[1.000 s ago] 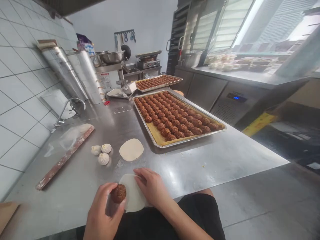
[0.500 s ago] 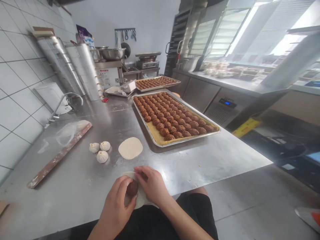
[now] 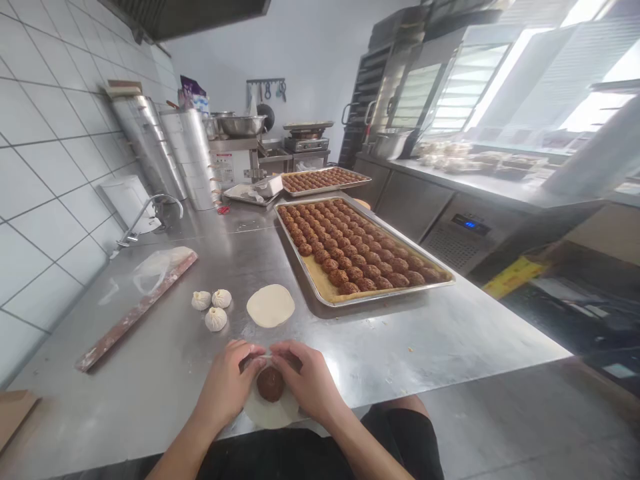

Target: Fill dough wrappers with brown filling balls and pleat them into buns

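A round dough wrapper [image 3: 270, 417] lies at the front edge of the steel table with a brown filling ball [image 3: 271, 385] on it. My left hand [image 3: 231, 373] pinches the wrapper's far edge between thumb and fingers. Close beside it, my right hand [image 3: 305, 377] pinches the same edge, the fingertips of both hands nearly meeting above the ball. Beyond my hands, a second flat dough wrapper [image 3: 271, 306] rests on the steel. To its left sit three pleated buns [image 3: 216, 319], closed at the top.
A large tray [image 3: 320, 293] of brown filling balls stands right of centre, with another tray [image 3: 327, 180] behind it. At left, a floured wooden strip [image 3: 137, 310] lies by a plastic bag [image 3: 155, 270]. A tap [image 3: 163, 197] rises near the tiled wall.
My left hand has left the side of the filling ball and now pinches the wrapper's far edge beside my right hand. The ball is now uncovered. The view has shifted slightly.
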### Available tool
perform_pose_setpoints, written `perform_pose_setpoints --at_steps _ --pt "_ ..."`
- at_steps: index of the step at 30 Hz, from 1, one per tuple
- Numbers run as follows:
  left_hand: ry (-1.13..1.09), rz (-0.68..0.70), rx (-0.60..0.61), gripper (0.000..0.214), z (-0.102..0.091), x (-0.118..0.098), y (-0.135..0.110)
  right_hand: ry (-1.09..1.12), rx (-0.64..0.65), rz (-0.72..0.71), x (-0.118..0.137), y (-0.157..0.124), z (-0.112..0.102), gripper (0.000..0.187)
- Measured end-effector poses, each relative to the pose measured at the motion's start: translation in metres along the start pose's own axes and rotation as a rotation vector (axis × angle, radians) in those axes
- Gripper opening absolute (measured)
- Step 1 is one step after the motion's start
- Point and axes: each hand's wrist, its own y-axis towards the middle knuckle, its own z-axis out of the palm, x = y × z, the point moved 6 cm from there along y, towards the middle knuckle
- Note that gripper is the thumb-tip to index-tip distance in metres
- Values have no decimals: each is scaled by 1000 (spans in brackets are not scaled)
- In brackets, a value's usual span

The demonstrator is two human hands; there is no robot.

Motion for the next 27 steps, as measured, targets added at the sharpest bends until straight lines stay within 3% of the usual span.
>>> perform_pose_setpoints --at_steps 4,8,14,17,19,24,27 --pt "-55 -20 -4 22 2 -7 -4 -128 -64 -63 2 -15 2 26" --pt "-79 61 -42 21 6 -20 -22 -234 -126 -140 3 -23 7 21" --pt "51 237 -181 21 16 -27 -41 -67 -85 -71 8 -19 0 15" --pt "94 256 -174 32 17 -26 -38 23 -12 -99 12 -22 -1 24" --pt "106 271 -152 28 17 -27 -36 31 26 -152 13 -27 0 29" --pt "134 312 -157 17 16 -32 -33 -17 -94 -51 1 -27 -7 16" --pt "141 310 -115 19 17 -30 -31 26 -91 -27 2 -27 -5 21"
